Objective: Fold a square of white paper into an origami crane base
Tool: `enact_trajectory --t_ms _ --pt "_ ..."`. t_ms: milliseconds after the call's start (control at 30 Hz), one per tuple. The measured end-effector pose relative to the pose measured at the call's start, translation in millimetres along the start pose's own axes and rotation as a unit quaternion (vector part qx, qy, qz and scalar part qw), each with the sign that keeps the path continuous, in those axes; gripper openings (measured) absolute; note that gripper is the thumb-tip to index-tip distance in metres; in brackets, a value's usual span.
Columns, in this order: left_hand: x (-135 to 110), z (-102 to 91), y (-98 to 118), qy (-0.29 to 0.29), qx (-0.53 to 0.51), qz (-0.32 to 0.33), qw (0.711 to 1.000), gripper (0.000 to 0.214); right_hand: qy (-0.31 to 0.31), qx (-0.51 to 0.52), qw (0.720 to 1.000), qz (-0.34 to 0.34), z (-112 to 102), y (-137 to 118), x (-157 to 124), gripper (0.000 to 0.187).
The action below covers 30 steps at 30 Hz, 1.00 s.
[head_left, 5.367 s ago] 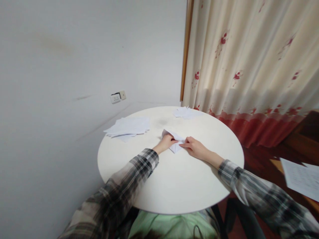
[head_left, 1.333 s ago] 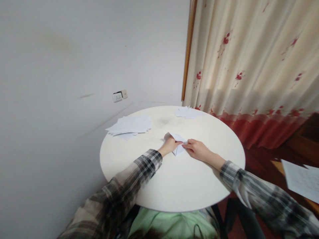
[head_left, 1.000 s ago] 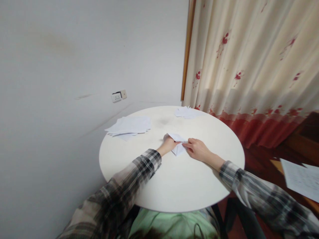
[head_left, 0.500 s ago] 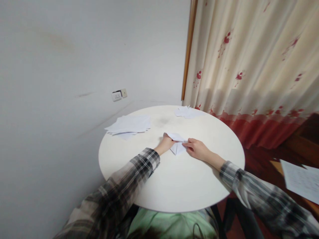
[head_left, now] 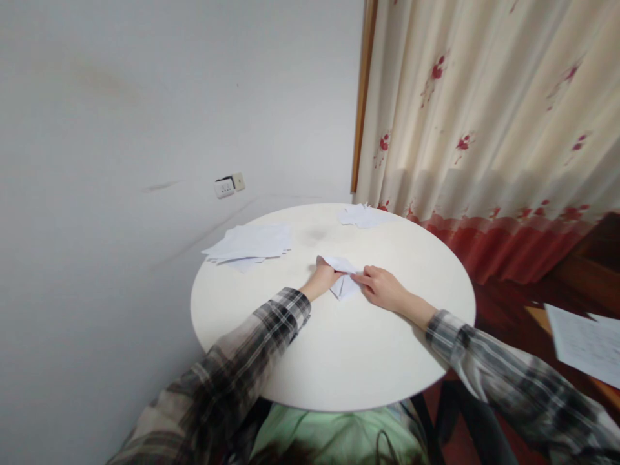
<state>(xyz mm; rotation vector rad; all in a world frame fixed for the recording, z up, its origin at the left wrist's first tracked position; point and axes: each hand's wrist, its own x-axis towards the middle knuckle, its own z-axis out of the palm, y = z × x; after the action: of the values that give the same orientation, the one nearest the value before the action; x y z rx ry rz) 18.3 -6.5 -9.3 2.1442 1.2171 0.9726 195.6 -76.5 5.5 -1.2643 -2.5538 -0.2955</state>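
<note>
One folded paper [head_left: 347, 289]: left hand [head_left: 323, 279] curled gripping its flap [head_left: 340, 263], right hand [head_left: 383, 288] half-curled, fingertip touching (pinching? can't tell from here).

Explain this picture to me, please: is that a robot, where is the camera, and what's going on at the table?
There is no robot here: you see a person's own left hand and right hand, bare, with plaid sleeves behind them. The camera is worn on the person's head, looking forward and down, so the arms reach in from below. On the round white table lie a stack of white paper at the far left and a smaller paper pile near the far edge. Between the hands is a folded paper. The left hand holds its raised part; the right hand touches its right side, though whether it pinches is too small to tell.
</note>
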Motion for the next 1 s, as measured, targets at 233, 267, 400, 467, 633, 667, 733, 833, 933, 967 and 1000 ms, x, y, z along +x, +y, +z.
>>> enact_trajectory --t_ms 233,267,400,467,633,667,733,833,933,967,1000 --pt "-1.3 0.7 -1.8 -0.013 -0.003 -0.012 1.0 0.02 0.007 0.031 0.999 -0.012 6.8 7.9 2.7 0.037" --pt "-2.0 0.9 -2.5 -0.014 -0.011 -0.02 1.0 0.021 0.009 0.035 0.999 -0.014 7.6 9.1 2.9 0.037" --pt "-3.9 1.5 -0.3 -0.029 -0.064 -0.039 0.997 0.026 0.015 0.049 0.998 -0.02 9.2 11.5 2.9 0.035" --pt "-3.7 2.2 4.1 -0.024 -0.075 -0.054 0.995 0.024 0.016 0.054 0.998 -0.022 9.3 11.5 3.1 0.035" --pt "-3.0 5.3 16.0 0.019 -0.052 -0.103 0.993 0.025 0.021 0.057 0.998 -0.024 9.0 10.2 4.8 0.035" --pt "-3.2 5.9 17.5 0.023 -0.051 -0.111 0.992 0.025 0.022 0.057 0.998 -0.025 8.7 9.8 5.1 0.035" --pt "-3.8 6.6 19.4 0.026 -0.049 -0.123 0.991 0.025 0.023 0.058 0.998 -0.024 8.3 9.0 5.5 0.035" --pt "-4.7 5.3 18.3 0.026 -0.053 -0.111 0.992 0.025 0.019 0.057 0.998 -0.021 9.0 9.4 4.9 0.036" --pt "-4.3 -0.8 11.5 -0.023 -0.073 -0.047 0.996 0.023 0.018 0.055 0.998 -0.013 12.8 13.7 3.2 0.036" --pt "-3.9 -4.0 8.5 -0.052 -0.089 -0.018 0.995 0.021 0.019 0.055 0.998 -0.013 14.6 15.9 2.6 0.036" --pt "-3.3 -7.6 5.9 -0.073 -0.11 0.009 0.991 0.02 0.02 0.056 0.998 -0.013 16.4 18.2 2.0 0.036"
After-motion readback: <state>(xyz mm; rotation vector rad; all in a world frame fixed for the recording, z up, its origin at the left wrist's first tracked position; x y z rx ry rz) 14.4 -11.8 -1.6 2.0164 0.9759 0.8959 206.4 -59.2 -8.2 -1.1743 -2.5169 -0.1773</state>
